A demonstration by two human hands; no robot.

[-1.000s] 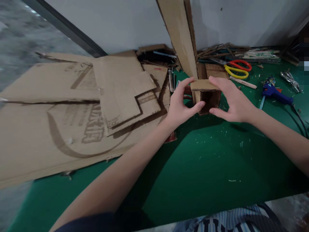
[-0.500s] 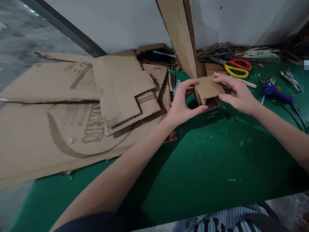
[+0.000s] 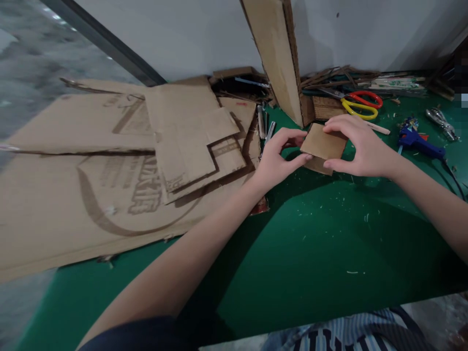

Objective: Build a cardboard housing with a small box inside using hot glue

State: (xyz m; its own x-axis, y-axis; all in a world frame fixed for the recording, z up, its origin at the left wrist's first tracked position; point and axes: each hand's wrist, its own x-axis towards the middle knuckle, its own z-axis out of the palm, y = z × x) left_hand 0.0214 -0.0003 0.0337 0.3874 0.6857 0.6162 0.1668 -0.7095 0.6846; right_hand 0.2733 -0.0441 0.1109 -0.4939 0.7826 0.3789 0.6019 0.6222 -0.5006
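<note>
Here, hands (image 3: 275,158) (image 3: 363,148) on box (image 3: 323,143) edges, tabletop (image 3: 303,268) in front

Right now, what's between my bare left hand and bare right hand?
In the head view: a small brown cardboard piece, held by both left hand and right hand.

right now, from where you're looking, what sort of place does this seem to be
Probably a craft workbench, perhaps in a workshop: a blue glue gun and scissors lie on the green table, and the left hand and right hand hold a small cardboard piece.
</note>
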